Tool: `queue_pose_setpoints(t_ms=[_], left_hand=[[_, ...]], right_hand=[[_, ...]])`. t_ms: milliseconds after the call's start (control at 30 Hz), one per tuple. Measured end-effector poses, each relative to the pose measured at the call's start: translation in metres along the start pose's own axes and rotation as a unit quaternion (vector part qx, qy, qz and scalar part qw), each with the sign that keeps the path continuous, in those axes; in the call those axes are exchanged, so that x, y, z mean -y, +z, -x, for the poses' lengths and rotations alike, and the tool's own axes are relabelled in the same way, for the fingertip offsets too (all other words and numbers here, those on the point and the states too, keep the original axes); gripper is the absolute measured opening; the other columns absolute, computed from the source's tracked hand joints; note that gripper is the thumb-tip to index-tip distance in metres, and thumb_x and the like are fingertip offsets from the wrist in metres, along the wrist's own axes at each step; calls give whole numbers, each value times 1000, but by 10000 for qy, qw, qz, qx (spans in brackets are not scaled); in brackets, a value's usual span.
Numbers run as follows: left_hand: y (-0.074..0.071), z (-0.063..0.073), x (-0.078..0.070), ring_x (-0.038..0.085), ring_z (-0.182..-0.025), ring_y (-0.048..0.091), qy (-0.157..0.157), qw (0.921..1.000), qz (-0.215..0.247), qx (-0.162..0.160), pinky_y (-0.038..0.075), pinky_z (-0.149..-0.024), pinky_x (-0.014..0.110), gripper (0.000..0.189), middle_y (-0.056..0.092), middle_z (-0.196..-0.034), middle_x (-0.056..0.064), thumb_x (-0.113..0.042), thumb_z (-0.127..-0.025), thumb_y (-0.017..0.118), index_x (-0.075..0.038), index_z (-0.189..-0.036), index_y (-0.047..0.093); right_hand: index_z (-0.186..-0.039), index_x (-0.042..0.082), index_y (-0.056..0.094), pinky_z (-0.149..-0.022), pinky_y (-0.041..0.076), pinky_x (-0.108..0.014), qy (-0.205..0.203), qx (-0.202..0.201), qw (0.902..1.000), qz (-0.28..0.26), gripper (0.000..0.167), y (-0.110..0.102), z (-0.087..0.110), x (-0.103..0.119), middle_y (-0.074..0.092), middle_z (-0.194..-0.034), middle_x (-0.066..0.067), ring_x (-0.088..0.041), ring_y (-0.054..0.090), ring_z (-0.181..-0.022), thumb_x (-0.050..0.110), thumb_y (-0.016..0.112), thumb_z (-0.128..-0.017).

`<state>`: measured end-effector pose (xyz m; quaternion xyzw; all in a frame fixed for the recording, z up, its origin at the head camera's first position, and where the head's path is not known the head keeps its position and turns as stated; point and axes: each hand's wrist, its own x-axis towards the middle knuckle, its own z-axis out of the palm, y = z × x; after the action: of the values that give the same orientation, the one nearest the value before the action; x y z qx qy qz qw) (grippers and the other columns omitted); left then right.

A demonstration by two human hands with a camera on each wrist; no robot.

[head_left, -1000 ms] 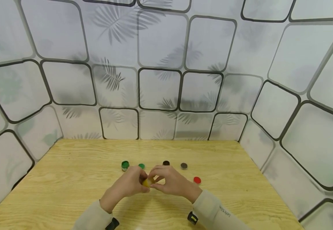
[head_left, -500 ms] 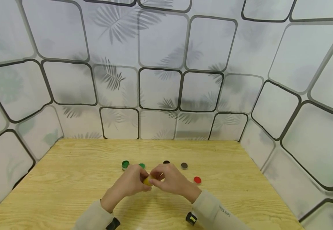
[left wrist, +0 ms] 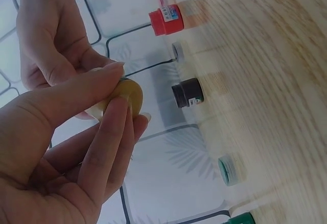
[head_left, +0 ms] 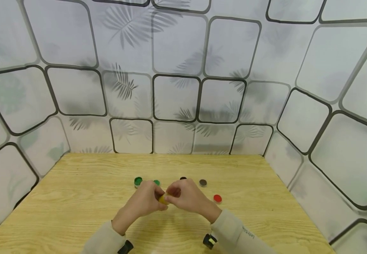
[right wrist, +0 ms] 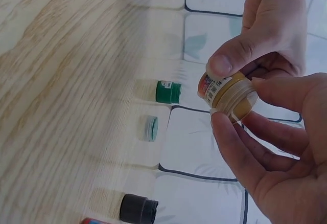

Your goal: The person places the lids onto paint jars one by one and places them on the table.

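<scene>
My left hand (head_left: 143,199) grips a small yellow paint jar (right wrist: 220,88) by its labelled body, thumb on one side and fingers on the other. At the jar's mouth sits a clear screw lid (right wrist: 239,100), its rim pinched between the thumb and fingers of my right hand (head_left: 188,198). In the head view, both hands are held together above the table, covering most of the jar. The left wrist view shows the jar's yellow base (left wrist: 131,97) between my left fingertips. Whether the lid is tight, I cannot tell.
On the wooden table (head_left: 85,197) stand an uncapped green jar (head_left: 138,182), a green lid (head_left: 156,182), a black jar (left wrist: 189,92), a grey lid (head_left: 203,183), a red jar (left wrist: 167,21) and a red lid (head_left: 217,199). A patterned curtain (head_left: 177,98) surrounds the table.
My right fingers have closed in and shifted round the lid, and the right wrist has turned slightly. The left hand has kept its grip on the jar, moving very little.
</scene>
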<state>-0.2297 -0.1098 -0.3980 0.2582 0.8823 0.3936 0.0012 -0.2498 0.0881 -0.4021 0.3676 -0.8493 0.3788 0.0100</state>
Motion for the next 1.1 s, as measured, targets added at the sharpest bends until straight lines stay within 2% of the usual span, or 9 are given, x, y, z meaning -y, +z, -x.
queue_pose_setpoints(t_ms=[300,500,700,867,1100], left_hand=[[2,0,4,7,-66,62,-3,9998,3,217,52,-57,21,17,75,-82,4,-5,-79,88,-2,-93,78],[1,0,11,7,-67,63,-10,9998,-51,199,52,-58,21,13,76,-83,3,-10,-81,88,-6,-89,79],[0,2,22,11,-73,63,-343,9987,-310,211,51,-61,23,15,77,-86,3,-10,-79,89,-5,-90,79],[1,3,29,11,-66,59,-473,9980,-391,180,47,-56,22,14,75,-81,3,-8,-77,88,-4,-87,80],[2,3,33,10,-57,46,-561,9971,-394,323,36,-50,21,11,61,-67,-2,-6,-76,88,-4,-79,78]], right_hand=[[-96,8,78,-68,56,-16,368,32,9992,-180,12,2,4,-1,78,-91,-7,-2,68,-75,19,75,-95],[-110,4,75,-70,56,-17,318,-80,9995,-27,22,1,3,-5,76,-98,-9,-9,71,-80,22,73,-97],[-111,5,73,-74,58,-18,179,-281,9991,264,15,-2,6,-13,74,-97,-7,-12,70,-84,12,68,-99],[-112,6,73,-75,57,-17,204,-247,9990,303,15,-5,7,-18,74,-97,-6,-11,70,-85,11,68,-99],[-116,4,71,-76,59,-20,145,-183,9986,468,19,-7,7,-20,72,-95,-6,-12,70,-85,10,68,-99]])
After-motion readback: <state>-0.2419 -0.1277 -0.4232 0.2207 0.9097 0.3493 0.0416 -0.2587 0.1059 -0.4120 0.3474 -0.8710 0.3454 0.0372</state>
